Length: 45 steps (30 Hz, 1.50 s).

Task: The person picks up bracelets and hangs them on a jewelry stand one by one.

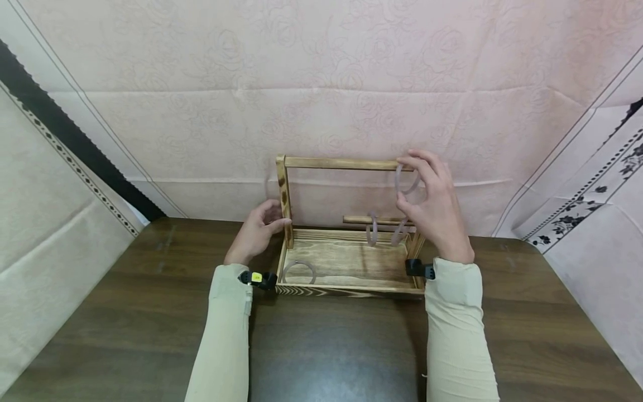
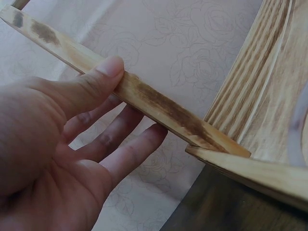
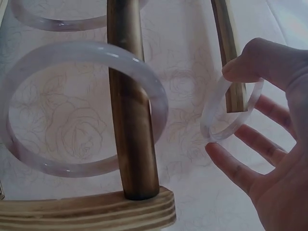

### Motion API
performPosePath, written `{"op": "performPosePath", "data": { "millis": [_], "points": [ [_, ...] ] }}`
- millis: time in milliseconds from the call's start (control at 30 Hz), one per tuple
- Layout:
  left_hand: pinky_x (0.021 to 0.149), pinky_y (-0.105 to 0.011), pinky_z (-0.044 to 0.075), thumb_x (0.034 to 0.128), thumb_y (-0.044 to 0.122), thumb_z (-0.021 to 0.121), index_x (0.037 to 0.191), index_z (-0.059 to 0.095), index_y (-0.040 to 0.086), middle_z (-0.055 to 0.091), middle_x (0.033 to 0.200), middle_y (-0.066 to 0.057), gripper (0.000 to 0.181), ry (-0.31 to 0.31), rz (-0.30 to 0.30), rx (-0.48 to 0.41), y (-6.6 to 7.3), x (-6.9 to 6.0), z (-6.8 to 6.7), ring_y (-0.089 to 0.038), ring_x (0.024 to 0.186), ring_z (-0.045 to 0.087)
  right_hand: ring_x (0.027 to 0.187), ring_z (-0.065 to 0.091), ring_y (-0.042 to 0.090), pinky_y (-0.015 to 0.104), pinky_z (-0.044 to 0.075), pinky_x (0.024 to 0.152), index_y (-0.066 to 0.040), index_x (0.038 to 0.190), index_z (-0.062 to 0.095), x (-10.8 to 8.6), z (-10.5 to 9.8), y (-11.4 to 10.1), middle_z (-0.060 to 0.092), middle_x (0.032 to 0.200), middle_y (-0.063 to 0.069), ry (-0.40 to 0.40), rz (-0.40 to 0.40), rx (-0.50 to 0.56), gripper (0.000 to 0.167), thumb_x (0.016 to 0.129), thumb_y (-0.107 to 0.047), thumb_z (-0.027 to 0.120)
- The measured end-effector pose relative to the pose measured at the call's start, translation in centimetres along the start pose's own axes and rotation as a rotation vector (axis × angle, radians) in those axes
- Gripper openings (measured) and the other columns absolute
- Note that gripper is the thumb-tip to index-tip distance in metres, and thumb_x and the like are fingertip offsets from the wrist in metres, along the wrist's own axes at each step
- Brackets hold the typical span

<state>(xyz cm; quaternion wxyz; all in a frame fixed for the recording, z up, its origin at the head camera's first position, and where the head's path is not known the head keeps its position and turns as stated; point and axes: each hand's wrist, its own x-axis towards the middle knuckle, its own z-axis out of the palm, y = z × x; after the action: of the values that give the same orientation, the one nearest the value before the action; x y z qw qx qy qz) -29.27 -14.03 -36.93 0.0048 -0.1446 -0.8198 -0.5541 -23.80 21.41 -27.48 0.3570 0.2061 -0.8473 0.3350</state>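
Observation:
A wooden stand has a tray base [image 1: 351, 289], a tall left post [image 1: 284, 195], an upper bar [image 1: 341, 163] and a shorter lower bar [image 1: 355, 220]. My left hand [image 1: 255, 229] pinches the post between thumb and fingers, seen close in the left wrist view. At the upper bar's free right end, my right hand [image 1: 438, 201] holds a pale translucent bangle [image 3: 206, 120] by its edges; the bar's tip shows inside the ring. Two similar bangles, one nearer the middle [image 1: 372, 233] and one to the right [image 1: 398, 233], hang on the lower bar.
Another bangle [image 1: 313, 273] lies in the tray's front left corner. The stand rests on a dark wooden table [image 1: 341, 340], near its back edge. Behind it hangs a pale flowered cloth [image 1: 321, 67], with more cloth at both sides.

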Motion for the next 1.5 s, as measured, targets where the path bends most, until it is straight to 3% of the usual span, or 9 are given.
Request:
{"op": "performPosePath", "data": {
  "millis": [133,300,600,867,1500],
  "points": [
    [0.098,-0.043,0.052,0.0986,0.017,0.068,0.128,0.059,0.009,0.069,0.127,-0.013,0.032,-0.001,0.004,-0.014,0.0,0.0,0.0,-0.028,0.118,0.064,0.128,0.046,0.03,0.044,0.036,0.1,-0.012,0.133,0.064,0.2,0.2,0.0,0.053,0.147,0.009,-0.001,-0.005,0.006,0.062,0.076,0.01,0.075],
    [0.1,-0.041,0.052,0.0987,0.015,0.067,0.129,0.059,0.008,0.069,0.129,-0.015,0.032,-0.009,0.015,-0.044,0.0,0.0,0.1,-0.027,0.12,0.064,0.129,0.046,0.032,0.045,0.036,0.101,-0.012,0.133,0.064,0.5,0.5,-0.1,0.053,0.147,0.01,-0.009,-0.021,0.003,0.063,0.076,0.01,0.075],
    [0.092,-0.033,0.053,0.0977,0.016,0.069,0.127,0.06,0.01,0.07,0.123,-0.012,0.032,0.013,0.012,-0.008,0.1,0.0,0.1,-0.024,0.112,0.066,0.13,0.044,0.034,0.048,0.037,0.103,-0.012,0.134,0.064,0.7,1.3,-0.3,0.052,0.148,0.01,-0.017,-0.046,-0.012,0.064,0.075,0.01,0.076],
    [0.093,-0.038,0.051,0.097,0.016,0.07,0.127,0.06,0.007,0.069,0.123,-0.015,0.033,0.017,0.016,0.007,0.2,0.1,0.2,-0.027,0.112,0.065,0.131,0.044,0.033,0.049,0.039,0.103,-0.014,0.134,0.064,0.7,1.6,-0.7,0.052,0.148,0.008,-0.008,-0.053,-0.026,0.062,0.077,0.009,0.076],
    [0.092,-0.036,0.052,0.0971,0.014,0.069,0.127,0.06,0.006,0.069,0.123,-0.016,0.033,0.017,0.019,0.008,0.2,-0.1,0.2,-0.027,0.11,0.065,0.123,0.045,0.034,0.047,0.039,0.098,-0.012,0.134,0.064,1.0,2.9,-1.6,0.052,0.147,0.01,-0.035,-0.098,-0.02,0.061,0.078,0.008,0.077]
  ]
}}
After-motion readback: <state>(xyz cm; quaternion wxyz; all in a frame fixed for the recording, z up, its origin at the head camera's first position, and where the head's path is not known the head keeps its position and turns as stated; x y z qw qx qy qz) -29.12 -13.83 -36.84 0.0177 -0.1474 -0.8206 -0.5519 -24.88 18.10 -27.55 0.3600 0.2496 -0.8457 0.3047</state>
